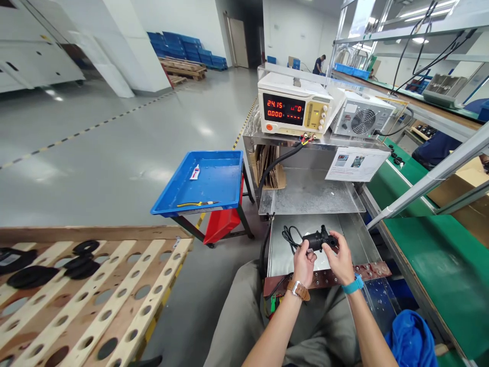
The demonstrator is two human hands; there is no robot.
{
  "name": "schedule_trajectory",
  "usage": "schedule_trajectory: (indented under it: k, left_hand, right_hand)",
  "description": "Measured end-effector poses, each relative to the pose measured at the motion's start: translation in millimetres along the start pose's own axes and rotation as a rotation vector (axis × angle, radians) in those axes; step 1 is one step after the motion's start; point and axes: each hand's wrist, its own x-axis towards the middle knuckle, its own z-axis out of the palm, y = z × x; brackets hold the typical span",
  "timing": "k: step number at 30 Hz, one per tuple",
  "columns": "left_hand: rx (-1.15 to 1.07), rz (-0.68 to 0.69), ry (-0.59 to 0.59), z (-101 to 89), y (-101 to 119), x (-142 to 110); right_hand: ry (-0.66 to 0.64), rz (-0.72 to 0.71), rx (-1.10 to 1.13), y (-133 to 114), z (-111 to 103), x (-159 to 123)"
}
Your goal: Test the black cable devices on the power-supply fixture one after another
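Note:
A small black pump-like part (pixel 318 238) with a black coiled cable (pixel 289 236) is held over a steel tray (pixel 278 255) in front of me. My left hand (pixel 303 262) is closed on its left end, near where the cable leaves it. My right hand (pixel 338 257) grips its right end, fingers curled round the round opening. A brown watch strap sits on my left wrist, a blue band on my right. Beneath my hands runs a brown terminal strip (pixel 367 271).
A power supply with red digits (pixel 292 108) and a fan unit (pixel 361 120) stand on the steel shelf. A blue tray (pixel 229 196) holds pliers and a tube. Wooden slats with holes (pixel 84 300) carry black parts at left. A green conveyor (pixel 439 260) runs at right; people work beyond.

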Motion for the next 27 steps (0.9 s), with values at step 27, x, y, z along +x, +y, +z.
schedule_trajectory:
  k: [27]
  left_hand:
    - [0.005, -0.015, 0.04, 5.4, 11.6, -3.0]
  right_hand:
    - [0.031, 0.131, 0.172, 8.5, -12.1, 24.7]
